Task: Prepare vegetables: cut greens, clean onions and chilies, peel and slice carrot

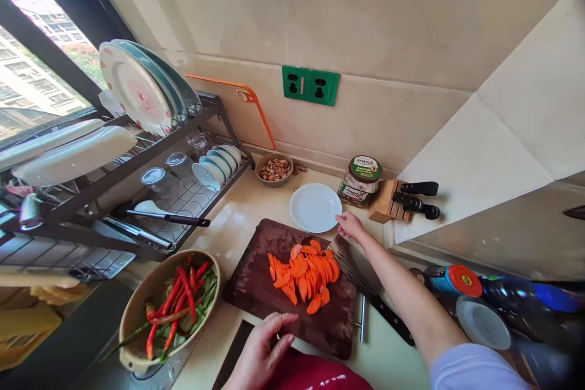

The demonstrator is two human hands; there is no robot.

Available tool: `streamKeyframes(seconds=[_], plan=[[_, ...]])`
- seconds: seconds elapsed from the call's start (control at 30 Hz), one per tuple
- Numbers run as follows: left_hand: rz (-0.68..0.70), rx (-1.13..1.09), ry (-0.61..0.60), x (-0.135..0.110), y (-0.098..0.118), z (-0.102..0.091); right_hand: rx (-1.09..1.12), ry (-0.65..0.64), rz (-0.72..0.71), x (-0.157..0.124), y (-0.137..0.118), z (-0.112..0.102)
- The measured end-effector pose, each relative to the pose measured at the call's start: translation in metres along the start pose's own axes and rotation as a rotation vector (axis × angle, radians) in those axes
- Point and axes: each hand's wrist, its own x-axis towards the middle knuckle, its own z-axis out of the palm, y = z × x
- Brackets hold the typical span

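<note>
My right hand reaches forward, thumb and fingers closed on the right rim of a white plate behind the cutting board. Nothing lies on the plate. At the front edge of the dark brown cutting board, my left hand holds nothing, its thumb and forefinger apart and the other fingers partly hidden. Sliced carrots are heaped on the board. A kitchen knife rests on the board's right side beneath my right forearm, its black handle pointing toward me.
On the left are a bowl of red chilies and green vegetables and a dish rack. Along the wall stand a small brown bowl, a lidded jar and a wooden knife block. Several bottles crowd the right.
</note>
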Motion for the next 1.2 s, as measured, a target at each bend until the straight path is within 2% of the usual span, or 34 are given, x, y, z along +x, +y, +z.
streamKeyframes(seconds=[0.1,0.17,0.2,0.23,0.3,0.37,0.43,0.53,0.63,0.7,0.8,0.9,0.97,1.07,1.2], plan=[[0.097,0.131,-0.053,0.039,0.015,0.002,-0.161,0.103,-0.108,-0.050,0.047,-0.031],[0.217,0.253,-0.064,0.080,0.027,0.011,-0.497,0.129,-0.259,-0.094,0.095,-0.048],[0.282,0.319,-0.072,0.101,0.032,0.019,-0.600,0.120,-0.277,-0.114,0.119,-0.052],[0.337,0.385,-0.073,0.122,0.036,0.027,-0.657,0.093,-0.296,-0.132,0.141,-0.055],[0.426,0.501,-0.103,0.155,0.038,0.044,-0.713,0.120,-0.291,-0.157,0.174,-0.053],[0.470,0.593,-0.142,0.173,0.033,0.056,-0.719,0.153,-0.293,-0.165,0.188,-0.046],[0.494,0.648,-0.166,0.175,0.024,0.059,-0.709,0.170,-0.331,-0.163,0.188,-0.040],[0.513,0.666,-0.155,0.164,0.015,0.052,-0.725,0.219,-0.425,-0.163,0.181,-0.040],[0.493,0.657,-0.127,0.155,0.015,0.043,-0.780,0.316,-0.457,-0.179,0.178,-0.051],[0.484,0.645,-0.121,0.152,0.017,0.040,-0.729,0.353,-0.441,-0.196,0.180,-0.060],[0.463,0.619,-0.080,0.146,0.016,0.040,-0.383,0.301,-0.334,-0.220,0.182,-0.063],[0.415,0.621,0.009,0.135,0.008,0.042,0.123,0.162,-0.047,-0.229,0.185,-0.048],[0.390,0.644,0.053,0.129,0.003,0.046,0.377,0.080,0.104,-0.226,0.190,-0.033],[0.369,0.692,0.065,0.127,0.001,0.056,0.559,0.011,0.160,-0.215,0.199,-0.016],[0.361,0.725,0.021,0.134,0.006,0.069,0.586,-0.050,0.146,-0.199,0.202,-0.007]])
